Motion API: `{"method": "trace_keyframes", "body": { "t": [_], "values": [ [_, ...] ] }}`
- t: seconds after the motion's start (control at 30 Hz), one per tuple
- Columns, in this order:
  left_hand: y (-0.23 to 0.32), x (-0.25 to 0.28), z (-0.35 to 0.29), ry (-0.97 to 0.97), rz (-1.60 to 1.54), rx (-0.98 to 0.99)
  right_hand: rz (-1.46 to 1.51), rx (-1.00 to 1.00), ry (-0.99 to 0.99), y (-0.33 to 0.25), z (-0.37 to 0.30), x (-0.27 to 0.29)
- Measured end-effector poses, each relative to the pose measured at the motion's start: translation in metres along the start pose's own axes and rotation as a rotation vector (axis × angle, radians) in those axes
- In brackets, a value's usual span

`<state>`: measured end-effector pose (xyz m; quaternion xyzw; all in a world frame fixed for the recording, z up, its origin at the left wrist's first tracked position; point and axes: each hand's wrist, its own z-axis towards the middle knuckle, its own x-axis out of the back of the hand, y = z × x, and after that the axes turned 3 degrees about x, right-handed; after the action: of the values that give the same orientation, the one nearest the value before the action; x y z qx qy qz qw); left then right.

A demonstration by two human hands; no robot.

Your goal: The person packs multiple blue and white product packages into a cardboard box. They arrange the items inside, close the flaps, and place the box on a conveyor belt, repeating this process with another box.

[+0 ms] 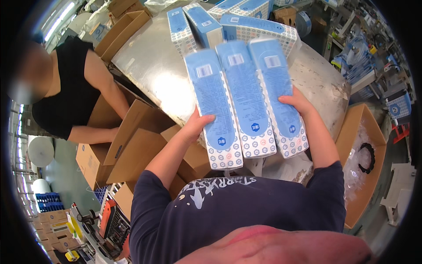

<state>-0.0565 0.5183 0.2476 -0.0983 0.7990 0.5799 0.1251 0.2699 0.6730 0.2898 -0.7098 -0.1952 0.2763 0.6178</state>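
Observation:
Side by side in front of my chest I hold a row of three long blue-and-white packs, with plain blue upper faces and patterned white sides. My left hand [197, 125] presses the outer side of the left pack [216, 99], its thumb lying on the blue face. Against the right pack [276, 79] my right hand [298, 104] grips in the same way, thumb on top. Squeezed between those two is the middle pack [246, 90]. My fingers under and behind the row are mostly hidden. The packs hang over the near part of a metal table [147, 55].
More matching packs [259, 30] lie at the table's far side. On the left, a person [66, 88] in black reaches into an open carton [94, 165]. Open flaps [136, 149] stand by my left arm. At right, a carton [376, 176] contains clear plastic and a black ring [367, 158].

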Motion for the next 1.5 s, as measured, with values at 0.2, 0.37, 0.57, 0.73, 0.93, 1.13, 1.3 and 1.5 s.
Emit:
{"method": "trace_keyframes", "body": {
  "t": [0.2, 0.37, 0.57, 0.73, 0.93, 1.13, 1.3, 1.5],
  "values": [
    [0.008, 0.028, -0.082, -0.203, 0.302, -0.288, -0.300, 0.182, -0.049, -0.003, -0.070, -0.062],
    [-0.010, 0.048, -0.162, -0.112, 0.599, -0.355, -0.499, 0.215, -0.050, -0.012, -0.081, -0.129],
    [0.071, 0.107, -0.288, 0.127, 0.780, -0.604, -0.645, 0.546, -0.175, -0.040, -0.084, -0.231],
    [0.087, 0.167, -0.369, 0.416, 1.088, -0.402, -0.456, 0.672, -0.169, -0.033, -0.086, -0.312],
    [0.034, 0.064, -0.341, 0.148, 0.636, -0.494, -0.617, 0.864, 0.091, -0.090, -0.116, -0.308],
    [0.021, 0.001, -0.252, 0.005, -0.275, -0.178, -1.171, 0.513, 0.403, -0.129, -0.108, -0.273],
    [-0.024, -0.031, -0.162, 0.066, -0.069, 0.256, -1.586, -0.362, 0.237, -0.022, -0.048, -0.165],
    [-0.039, -0.036, -0.123, 0.004, 0.112, 0.274, -1.182, -0.098, 0.092, -0.005, -0.027, -0.048]
  ]
}}
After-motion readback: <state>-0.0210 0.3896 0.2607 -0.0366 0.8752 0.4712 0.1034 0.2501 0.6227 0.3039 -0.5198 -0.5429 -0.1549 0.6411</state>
